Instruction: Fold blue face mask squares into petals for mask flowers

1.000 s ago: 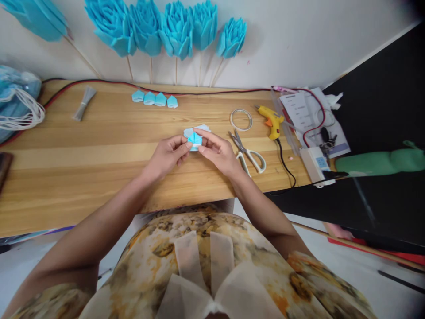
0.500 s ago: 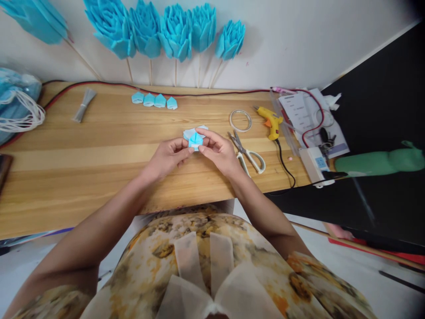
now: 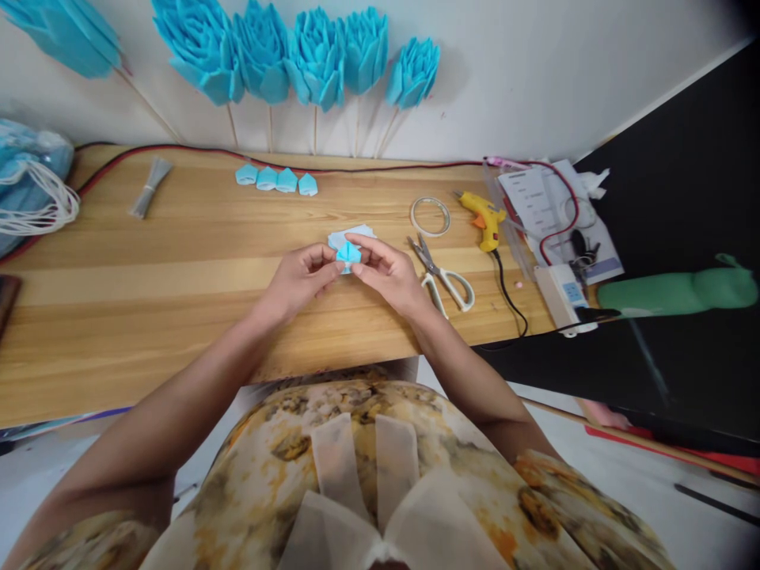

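Observation:
My left hand (image 3: 302, 277) and my right hand (image 3: 387, 273) meet over the middle of the wooden table (image 3: 178, 261). Both pinch one small folded blue petal (image 3: 347, 252) between thumb and fingers. Just behind the petal lies a small stack of pale blue sheets (image 3: 351, 234), partly hidden by my fingers. Several finished blue petals (image 3: 276, 179) sit in a row near the back edge. Blue paper flowers (image 3: 297, 51) on sticks lean against the wall.
Scissors (image 3: 442, 273), a tape ring (image 3: 430, 215) and a yellow glue gun (image 3: 484, 216) lie to the right. A power strip (image 3: 564, 297), papers and cables crowd the right end. A wire bundle (image 3: 150, 187) and a blue bag (image 3: 29, 186) are at the left.
My fingers have closed further on the blue petal, folding it smaller. Both hands stay in nearly the same place.

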The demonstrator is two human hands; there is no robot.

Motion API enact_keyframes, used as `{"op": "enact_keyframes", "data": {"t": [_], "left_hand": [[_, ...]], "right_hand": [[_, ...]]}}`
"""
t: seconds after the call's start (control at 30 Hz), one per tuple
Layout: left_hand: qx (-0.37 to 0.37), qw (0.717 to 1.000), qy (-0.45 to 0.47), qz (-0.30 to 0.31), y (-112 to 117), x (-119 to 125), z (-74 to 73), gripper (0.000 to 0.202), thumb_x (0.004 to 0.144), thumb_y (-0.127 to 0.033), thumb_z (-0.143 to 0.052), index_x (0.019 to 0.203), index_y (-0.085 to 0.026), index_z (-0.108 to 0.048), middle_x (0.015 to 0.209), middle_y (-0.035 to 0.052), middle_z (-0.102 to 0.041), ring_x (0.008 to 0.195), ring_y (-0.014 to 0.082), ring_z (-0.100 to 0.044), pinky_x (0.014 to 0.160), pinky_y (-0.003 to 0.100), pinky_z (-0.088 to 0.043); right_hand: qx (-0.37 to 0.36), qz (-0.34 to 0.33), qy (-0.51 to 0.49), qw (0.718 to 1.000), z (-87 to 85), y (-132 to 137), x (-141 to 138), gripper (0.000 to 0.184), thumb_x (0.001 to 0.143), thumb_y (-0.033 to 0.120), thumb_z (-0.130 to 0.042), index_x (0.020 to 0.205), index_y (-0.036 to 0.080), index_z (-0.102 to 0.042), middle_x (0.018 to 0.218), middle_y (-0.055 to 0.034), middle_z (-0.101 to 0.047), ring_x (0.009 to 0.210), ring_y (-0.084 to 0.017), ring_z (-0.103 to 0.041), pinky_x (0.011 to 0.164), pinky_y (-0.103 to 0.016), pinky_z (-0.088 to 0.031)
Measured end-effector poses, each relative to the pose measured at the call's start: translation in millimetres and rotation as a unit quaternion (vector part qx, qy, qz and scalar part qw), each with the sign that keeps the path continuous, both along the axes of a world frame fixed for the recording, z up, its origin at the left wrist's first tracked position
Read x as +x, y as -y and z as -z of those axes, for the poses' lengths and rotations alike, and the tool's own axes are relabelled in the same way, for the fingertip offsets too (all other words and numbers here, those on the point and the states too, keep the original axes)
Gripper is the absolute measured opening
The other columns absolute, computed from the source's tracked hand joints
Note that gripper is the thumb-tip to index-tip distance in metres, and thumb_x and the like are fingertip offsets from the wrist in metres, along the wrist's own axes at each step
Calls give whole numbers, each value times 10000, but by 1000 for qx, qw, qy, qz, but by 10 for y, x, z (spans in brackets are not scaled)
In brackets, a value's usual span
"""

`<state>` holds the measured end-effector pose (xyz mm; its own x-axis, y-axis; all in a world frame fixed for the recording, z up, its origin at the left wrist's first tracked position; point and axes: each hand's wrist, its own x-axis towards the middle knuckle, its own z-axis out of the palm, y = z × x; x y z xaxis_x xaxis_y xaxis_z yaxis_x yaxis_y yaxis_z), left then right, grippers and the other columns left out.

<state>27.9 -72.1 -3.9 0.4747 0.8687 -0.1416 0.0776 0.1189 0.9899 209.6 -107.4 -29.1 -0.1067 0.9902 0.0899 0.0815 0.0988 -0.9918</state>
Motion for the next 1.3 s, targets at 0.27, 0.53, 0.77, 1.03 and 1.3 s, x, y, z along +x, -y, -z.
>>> {"op": "enact_keyframes", "data": {"t": [0.27, 0.53, 0.77, 1.03, 1.3], "left_hand": [[3, 1000, -9, 0, 15, 15, 24, 220, 722, -351, -701, 732, -168, -580, 608, -41, -526, 495, 70, -418, 488, 225, -323], [-57, 998, 27, -16, -11, -6, 23, 315, 699, -420, -768, 707, -175, -569, 557, -36, -549, 467, 72, -445, 465, 207, -360], [-52, 998, 28, -33, -13, -14, 21, 308, 725, -425, -746, 712, -173, -570, 574, -39, -546, 470, 65, -449, 466, 202, -375], [-58, 997, 10, -40, -23, -16, -1, 307, 731, -450, -721, 726, -170, -595, 585, -34, -548, 479, 68, -451, 460, 203, -377], [-46, 998, 5, -37, -32, -26, 1, 315, 740, -462, -721, 733, -178, -587, 606, -29, -556, 480, 68, -446, 452, 200, -377]], "right_hand": [[5, -1, 12, 1000, -17, 16, -12, 457, 835, 308, -686, 1282, 222, -648, 1011, -30, -705, 907, -167, -657, 866, -328, -561], [-27, -6, -33, 999, 2, -11, 50, 480, 848, 347, -678, 1314, 248, -624, 962, -18, -692, 860, -158, -641, 856, -338, -549], [-27, 15, -38, 999, -28, -7, 32, 486, 813, 349, -719, 1282, 235, -660, 891, -8, -660, 802, -141, -586, 756, -296, -512], [-27, 29, -3, 999, -24, -7, 38, 479, 822, 373, -710, 1274, 223, -665, 861, -1, -649, 769, -130, -576, 728, -287, -488], [-54, 40, -22, 997, -56, -7, 28, 383, 799, 470, -733, 1053, 183, -738, 792, -17, -715, 677, -128, -626, 688, -289, -541]]}}
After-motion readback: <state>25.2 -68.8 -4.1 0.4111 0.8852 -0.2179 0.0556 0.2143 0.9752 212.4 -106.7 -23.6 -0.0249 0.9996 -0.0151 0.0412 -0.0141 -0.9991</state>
